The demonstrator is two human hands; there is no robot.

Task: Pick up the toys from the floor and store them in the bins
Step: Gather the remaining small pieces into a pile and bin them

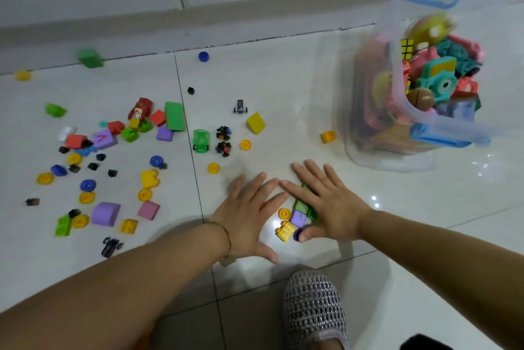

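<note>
Nearest us we record a grey mesh slipper [314,310] on the white tiled floor [425,222]. Beyond it, both bare forearms reach forward. The left hand [246,222], with a thin bracelet [225,232] at the wrist, lies palm down. Its fingers [255,186] are straight and spread apart, and they hold nothing. The right hand [329,208] is likewise flat, with its fingers straight and apart. It rests over a small heap of toys between the two hands: a yellow block [285,231], a purple block [298,218], a yellow wheel [284,213] and green pieces [303,203] partly hidden under the palm.

Farther out and to the left, many loose blocks and wheels lie scattered on the floor. Among them are a green toy car [201,140] and a yellow wedge [255,123]. To the right stands a clear bin [351,128] with blue handles, heaped with toys, and an orange block [328,137] lies just beside it. Farthest off, a green block [90,58] lies at the skirting.
</note>
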